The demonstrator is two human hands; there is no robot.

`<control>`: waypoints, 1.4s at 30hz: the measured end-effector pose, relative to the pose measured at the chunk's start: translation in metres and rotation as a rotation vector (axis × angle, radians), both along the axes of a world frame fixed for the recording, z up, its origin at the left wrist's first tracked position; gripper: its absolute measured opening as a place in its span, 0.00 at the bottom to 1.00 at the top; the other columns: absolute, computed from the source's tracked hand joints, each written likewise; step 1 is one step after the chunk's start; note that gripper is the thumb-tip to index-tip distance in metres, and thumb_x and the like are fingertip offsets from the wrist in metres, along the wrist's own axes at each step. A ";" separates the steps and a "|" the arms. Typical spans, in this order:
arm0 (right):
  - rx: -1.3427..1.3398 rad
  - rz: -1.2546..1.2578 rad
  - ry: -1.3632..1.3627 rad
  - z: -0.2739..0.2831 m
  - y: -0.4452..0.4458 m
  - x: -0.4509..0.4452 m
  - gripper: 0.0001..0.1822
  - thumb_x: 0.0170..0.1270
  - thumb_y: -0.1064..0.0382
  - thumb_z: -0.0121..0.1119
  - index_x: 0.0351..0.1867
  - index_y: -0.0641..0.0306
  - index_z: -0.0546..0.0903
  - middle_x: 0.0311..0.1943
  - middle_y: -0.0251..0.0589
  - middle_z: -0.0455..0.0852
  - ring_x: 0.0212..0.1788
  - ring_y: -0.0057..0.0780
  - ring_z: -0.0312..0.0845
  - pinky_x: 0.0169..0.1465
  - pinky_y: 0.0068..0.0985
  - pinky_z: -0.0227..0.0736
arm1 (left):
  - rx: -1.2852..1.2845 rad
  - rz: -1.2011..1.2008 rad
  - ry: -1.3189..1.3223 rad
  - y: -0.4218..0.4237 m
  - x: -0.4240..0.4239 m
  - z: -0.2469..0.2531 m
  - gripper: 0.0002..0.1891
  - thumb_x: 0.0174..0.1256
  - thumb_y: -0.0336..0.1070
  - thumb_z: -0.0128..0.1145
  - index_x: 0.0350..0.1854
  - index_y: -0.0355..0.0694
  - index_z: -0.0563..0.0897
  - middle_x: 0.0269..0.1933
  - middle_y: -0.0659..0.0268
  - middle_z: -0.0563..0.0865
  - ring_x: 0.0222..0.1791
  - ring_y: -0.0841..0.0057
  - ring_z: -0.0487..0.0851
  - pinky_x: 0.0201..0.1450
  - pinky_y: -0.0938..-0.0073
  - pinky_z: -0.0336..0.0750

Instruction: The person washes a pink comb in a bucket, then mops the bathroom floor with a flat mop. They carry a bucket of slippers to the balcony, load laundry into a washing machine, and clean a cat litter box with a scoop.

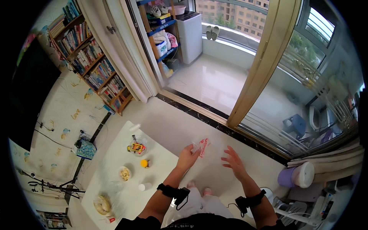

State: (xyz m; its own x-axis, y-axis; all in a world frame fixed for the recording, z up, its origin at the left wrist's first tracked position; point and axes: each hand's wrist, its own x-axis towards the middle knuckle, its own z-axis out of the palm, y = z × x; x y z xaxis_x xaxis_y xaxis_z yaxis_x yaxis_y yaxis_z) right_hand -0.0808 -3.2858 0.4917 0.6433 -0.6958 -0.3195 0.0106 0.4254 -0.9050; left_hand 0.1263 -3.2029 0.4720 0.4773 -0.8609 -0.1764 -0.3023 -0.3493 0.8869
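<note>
My left hand (188, 157) pinches a thin clear plastic bag (203, 148) with red printing. The bag hangs over the floor just past the table edge. To its right, my right hand (234, 163) is raised with the fingers spread and nothing visible in it. A white table (161, 169) lies left of my hands. Nearest on it are a jar with a yellow lid (145, 163) and a white cylindrical container (145, 186). Beyond them are a bowl of pale yellow food pieces (124, 174) and a clear container of colourful packets (137, 147).
A white roll (135, 127) lies at the table's far end; a round lidded container (102, 205) stands near its left edge. Ahead, a sliding glass door (258, 74) frames a raised black threshold (195, 115). A purple bucket (287, 176) stands right, a bookshelf (95, 63) far left.
</note>
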 end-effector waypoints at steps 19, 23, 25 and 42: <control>-0.369 0.018 0.139 -0.028 -0.345 0.185 0.26 0.53 0.71 0.48 0.56 0.59 0.60 0.31 0.29 0.72 0.33 0.17 0.67 0.37 0.15 0.64 | -0.382 -0.063 0.158 -0.331 0.147 0.004 0.12 0.54 0.35 0.54 0.37 0.32 0.75 0.27 0.63 0.80 0.25 0.82 0.75 0.28 0.82 0.70; -0.025 -0.131 -0.141 0.005 -0.402 0.240 0.28 0.53 0.67 0.50 0.58 0.61 0.57 0.26 0.25 0.66 0.30 0.15 0.63 0.32 0.10 0.58 | -0.249 0.016 0.385 -0.395 0.176 0.031 0.11 0.54 0.34 0.54 0.36 0.32 0.76 0.27 0.67 0.80 0.26 0.86 0.74 0.27 0.85 0.69; -0.196 -0.145 -0.033 0.010 -0.438 0.264 0.25 0.53 0.65 0.56 0.53 0.63 0.64 0.27 0.28 0.70 0.29 0.13 0.63 0.31 0.11 0.59 | -0.216 0.013 0.431 -0.428 0.197 0.036 0.11 0.56 0.35 0.54 0.37 0.33 0.77 0.29 0.67 0.80 0.27 0.86 0.75 0.29 0.86 0.69; -1.050 -0.874 0.211 0.102 -0.713 0.369 0.23 0.50 0.77 0.46 0.52 0.68 0.67 0.25 0.38 0.72 0.29 0.25 0.67 0.37 0.20 0.65 | -0.933 -0.581 -0.211 -0.775 0.325 0.152 0.09 0.46 0.19 0.52 0.31 0.36 0.77 0.33 0.57 0.77 0.34 0.64 0.76 0.38 0.72 0.70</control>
